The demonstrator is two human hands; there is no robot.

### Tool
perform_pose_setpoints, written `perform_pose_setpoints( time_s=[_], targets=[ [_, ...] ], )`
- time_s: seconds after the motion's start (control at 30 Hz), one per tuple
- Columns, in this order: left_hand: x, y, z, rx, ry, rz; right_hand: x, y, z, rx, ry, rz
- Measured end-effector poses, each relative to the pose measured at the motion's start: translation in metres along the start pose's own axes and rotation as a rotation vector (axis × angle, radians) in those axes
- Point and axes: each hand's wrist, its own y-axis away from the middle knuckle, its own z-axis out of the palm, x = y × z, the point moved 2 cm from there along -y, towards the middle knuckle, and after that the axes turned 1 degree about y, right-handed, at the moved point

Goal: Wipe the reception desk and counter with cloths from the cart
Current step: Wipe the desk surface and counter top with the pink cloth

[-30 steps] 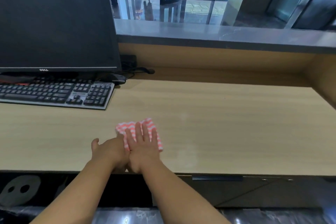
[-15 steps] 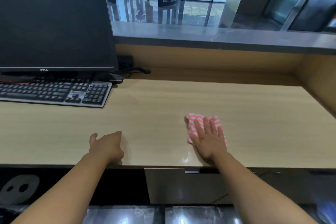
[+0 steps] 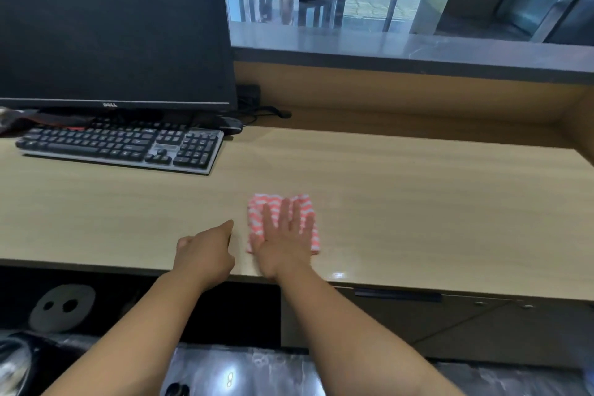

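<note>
Pale wooden reception desk (image 3: pixel 418 196), with a raised grey counter (image 3: pixel 418 51) along its far side and a shiny lobby floor with glass doors behind that. Close to the near edge of the desk, right hand (image 3: pixel 286 244) laid flat, palm down, on a folded pink-and-white striped cloth (image 3: pixel 257 207). Fingers (image 3: pixel 268 219) straight and slightly spread, not curled round the fabric, only pressing it onto the wood. Far edge and both side edges of the cloth visible past the fingertips and the palm, the rest hidden under the hand. Just left of this hand, separated from the cloth by a narrow strip of bare wood, left hand (image 3: pixel 205 254) resting on the desk and holding nothing, forefinger stretched forward, other fingers loosely bent. Farther from the pressing hand, up and to the left, a black keyboard (image 3: pixel 122 145) lying flat, well apart from the cloth. Behind the keyboard, a dark monitor (image 3: pixel 112 26), screen black. Beyond the cloth and a little to the left, at the far right corner of the keyboard, a black mouse (image 3: pixel 232 125) with cables (image 3: pixel 270 112) near it. Straight ahead of the fingertips, well apart, the wooden wall below the counter. Below the right wrist and to its right, a dark drawer handle (image 3: pixel 397 295) under the desk edge.
</note>
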Motion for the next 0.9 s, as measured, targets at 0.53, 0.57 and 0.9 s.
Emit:
perform_pose_setpoints(
  time_s=[0.53,0.57,0.9],
  targets=[
    [0.065,0.007,0.014,-0.049,-0.124,0.076,0.121,0.053,-0.007,0.040,0.083,0.027],
    [0.071,0.009,0.015,-0.071,-0.113,0.084,0.139,0.057,-0.010,0.039,0.086,0.070],
    [0.058,0.021,0.025,-0.136,-0.061,0.075,0.159,0.066,-0.015,0.013,-0.022,0.389]
  ],
)
